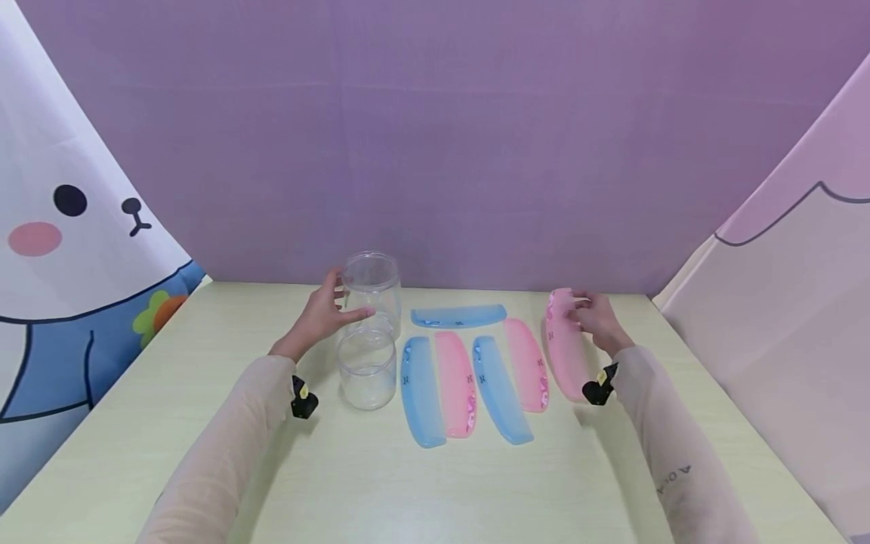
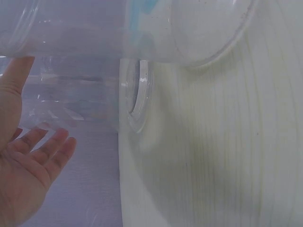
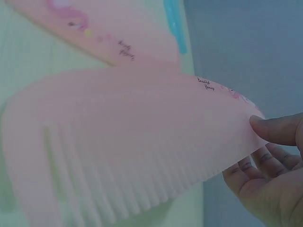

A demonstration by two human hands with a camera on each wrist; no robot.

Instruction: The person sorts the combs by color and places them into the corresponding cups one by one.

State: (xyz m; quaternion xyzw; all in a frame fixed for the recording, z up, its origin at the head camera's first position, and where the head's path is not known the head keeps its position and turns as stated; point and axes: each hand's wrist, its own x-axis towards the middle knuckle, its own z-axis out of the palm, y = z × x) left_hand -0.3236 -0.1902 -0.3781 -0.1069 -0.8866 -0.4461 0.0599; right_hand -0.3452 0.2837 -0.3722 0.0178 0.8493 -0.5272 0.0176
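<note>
My left hand point(image 1: 325, 313) holds the far clear jar point(image 1: 387, 298), its thumb on the near side and fingers round the far side. In the left wrist view the thumb lies across this jar point(image 2: 80, 94), some fingertips standing free. The near clear jar point(image 1: 367, 381) stands just in front. At the right, my right hand point(image 1: 598, 321) pinches the far end of a pink comb point(image 1: 566, 347) between thumb and fingers. The right wrist view shows this comb point(image 3: 128, 113) with its teeth toward the hand's side and overlapping another pink comb point(image 3: 118, 33) behind it.
Between the hands lie two upright blue combs point(image 1: 421, 393) point(image 1: 501, 389), two pink combs point(image 1: 455, 385) point(image 1: 527, 363) and a blue comb point(image 1: 458, 316) set crosswise behind them. A purple cloth wall point(image 1: 476, 151) rises at the table's back edge.
</note>
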